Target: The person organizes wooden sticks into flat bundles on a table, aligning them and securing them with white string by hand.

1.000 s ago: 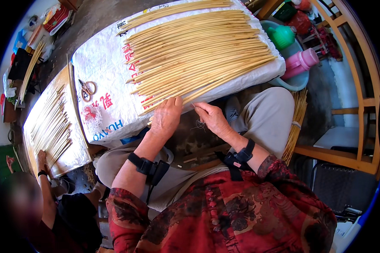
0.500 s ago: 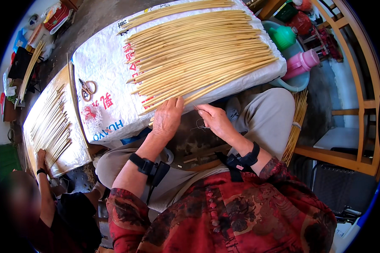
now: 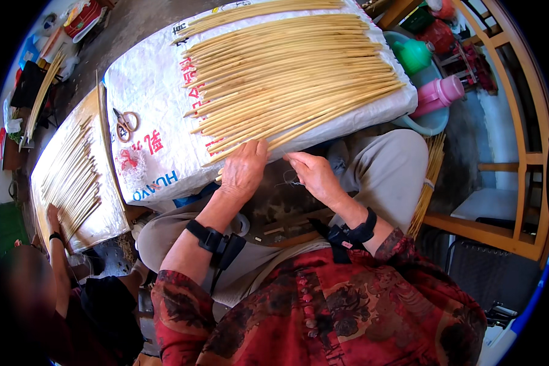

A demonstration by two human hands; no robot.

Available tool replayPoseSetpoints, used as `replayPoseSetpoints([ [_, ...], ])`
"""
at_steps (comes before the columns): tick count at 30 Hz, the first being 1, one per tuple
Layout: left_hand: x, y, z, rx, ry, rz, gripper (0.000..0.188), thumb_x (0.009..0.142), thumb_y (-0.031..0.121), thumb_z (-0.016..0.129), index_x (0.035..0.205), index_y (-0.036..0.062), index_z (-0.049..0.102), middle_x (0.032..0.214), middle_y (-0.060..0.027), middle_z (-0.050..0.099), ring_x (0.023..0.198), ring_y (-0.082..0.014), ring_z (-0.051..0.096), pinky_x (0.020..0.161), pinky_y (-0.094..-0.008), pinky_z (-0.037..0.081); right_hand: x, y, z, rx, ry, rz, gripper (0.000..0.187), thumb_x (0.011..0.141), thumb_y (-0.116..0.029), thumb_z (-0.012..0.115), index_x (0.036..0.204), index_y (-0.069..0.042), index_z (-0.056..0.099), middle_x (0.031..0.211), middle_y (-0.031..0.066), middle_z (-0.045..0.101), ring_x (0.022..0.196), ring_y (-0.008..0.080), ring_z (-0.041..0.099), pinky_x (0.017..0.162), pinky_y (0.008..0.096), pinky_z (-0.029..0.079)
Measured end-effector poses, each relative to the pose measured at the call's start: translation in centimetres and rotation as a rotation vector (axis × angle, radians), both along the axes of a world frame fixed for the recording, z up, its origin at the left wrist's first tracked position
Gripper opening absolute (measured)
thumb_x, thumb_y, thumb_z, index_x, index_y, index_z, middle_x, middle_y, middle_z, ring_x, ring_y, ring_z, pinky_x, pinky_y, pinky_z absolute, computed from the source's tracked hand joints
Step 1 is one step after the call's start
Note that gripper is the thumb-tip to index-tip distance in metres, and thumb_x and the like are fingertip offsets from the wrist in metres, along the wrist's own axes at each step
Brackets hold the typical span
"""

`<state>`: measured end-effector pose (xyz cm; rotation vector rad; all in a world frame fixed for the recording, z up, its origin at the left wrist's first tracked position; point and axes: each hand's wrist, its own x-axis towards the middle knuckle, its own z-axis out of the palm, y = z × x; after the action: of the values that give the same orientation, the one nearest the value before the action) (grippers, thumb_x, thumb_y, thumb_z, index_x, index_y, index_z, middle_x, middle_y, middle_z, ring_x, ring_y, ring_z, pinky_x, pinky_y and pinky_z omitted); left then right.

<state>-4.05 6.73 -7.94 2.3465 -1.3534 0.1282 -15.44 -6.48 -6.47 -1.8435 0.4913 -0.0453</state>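
Here at the front edge of the white desk [image 3: 146, 79], the left hand [image 3: 245, 168] curls over the front stick [image 3: 314, 126], its grip clenched round it near the left end, knuckles up. A stub of pale wood peeks out below that hand, and the rest of the stick slants away up to the right, along the near side of the row.

Just to the right, the right hand [image 3: 314, 175] hangs off the desk edge, thumb and forefinger drawn together and pointing at the left. A fine loop of thread [image 3: 291, 178] dangles beside it (whether the fingertips pinch that thread, I cannot tell; it's too thin to follow).

And what a spread on the desk: the sticks [image 3: 293, 73] lie side by side, tips left, with a smaller group set apart at the far edge. Left of them sit the scissors [image 3: 125, 125], blades toward the far side, and nearer the front a tangle of white netting [image 3: 132, 166] with red in it.

Over on the right, a pale blue basin [image 3: 432, 126] holds a pink jug [image 3: 439, 96] and a green one [image 3: 413, 56]. Away to the left, a co-worker's hand [image 3: 53, 216] rests by more sticks on a second desk.
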Motion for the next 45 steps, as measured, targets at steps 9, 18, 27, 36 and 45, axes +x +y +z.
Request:
replayPoseSetpoints([
  [9, 0.2, -0.2, 0.5, 0.015, -0.006, -0.028, 0.018, 0.075, 0.016, 0.058, 0.084, 0.0055, 0.047, 0.071, -0.0091, 0.049, 0.069, -0.0253, 0.054, 0.059, -0.0347, 0.045, 0.1, 0.1, -0.3, 0.015, -0.033, -0.047, 0.017, 0.084, -0.009, 0.049, 0.094, 0.0, 0.058, 0.062, 0.0127, 0.054, 0.051, 0.0164, 0.051, 0.051, 0.0272, 0.042],
  [18, 0.1, -0.2, 0.6, 0.013, 0.019, -0.03, 0.016, 0.075, 0.014, 0.057, 0.083, 0.0053, 0.046, 0.071, -0.0095, 0.049, 0.069, -0.0262, 0.054, 0.058, -0.0356, 0.045, 0.3, 0.2, -0.7, -0.051, -0.109, -0.063, 0.016, 0.083, -0.01, 0.049, 0.094, 0.0, 0.057, 0.075, 0.0185, 0.058, 0.068, 0.0283, 0.058, 0.062, 0.0297, 0.044],
  [27, 0.3, -0.5, 0.9, 0.029, 0.027, -0.042, 0.017, 0.075, 0.014, 0.058, 0.082, 0.0046, 0.046, 0.071, -0.0103, 0.05, 0.068, -0.0275, 0.054, 0.057, -0.037, 0.045, 0.5, 0.1, -1.4, -0.053, -0.113, -0.074, 0.017, 0.084, -0.009, 0.048, 0.095, 0.001, 0.056, 0.083, 0.0188, 0.06, 0.077, 0.0282, 0.061, 0.064, 0.0286, 0.045],
  [36, 0.2, -0.5, 0.8, -0.043, 0.13, 0.01, 0.016, 0.075, 0.013, 0.058, 0.085, 0.0039, 0.049, 0.073, -0.0134, 0.053, 0.066, -0.0303, 0.055, 0.056, -0.0389, 0.044, 2.2, -0.1, -1.7, 0.167, -0.121, -0.104, 0.016, 0.084, -0.009, 0.048, 0.095, -0.003, 0.058, 0.053, 0.0029, 0.044, 0.047, 0.0075, 0.04, 0.046, 0.0224, 0.036],
  [45, 1.5, -0.3, 1.3, -0.039, 0.677, 0.078, 0.014, 0.08, 0.013, 0.054, 0.083, 0.0001, 0.056, 0.064, -0.0134, 0.057, 0.052, -0.0197, 0.056, 0.05, -0.0305, 0.044, 2.0, 0.2, -2.3, 0.32, 0.014, -0.119, 0.015, 0.086, -0.011, 0.047, 0.093, -0.004, 0.058, 0.054, -0.001, 0.044, 0.047, 0.005, 0.04, 0.042, 0.0198, 0.033],
])
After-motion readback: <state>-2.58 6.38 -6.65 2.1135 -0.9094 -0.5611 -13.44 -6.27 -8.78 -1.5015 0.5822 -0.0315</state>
